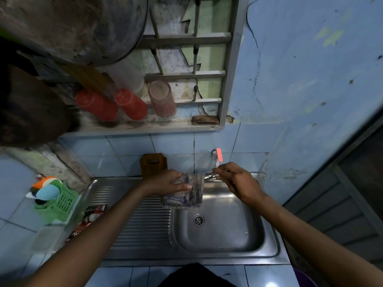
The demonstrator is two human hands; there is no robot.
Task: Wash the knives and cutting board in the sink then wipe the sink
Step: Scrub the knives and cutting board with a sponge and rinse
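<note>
Cloth under the tap, looks like wetting it for the sink wipe

Left hand (169, 183) grips checked cloth (186, 193) at the basin's back edge, by the spout; right hand (238, 183) pinches tap (213, 175), likely to turn it. Sink (217, 235) holds no knives; cutting board (153, 164) leans on the wall tiles

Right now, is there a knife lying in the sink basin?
No, the sink basin shows only its drain, while the left hand holds a checked cloth above its back edge.
</note>
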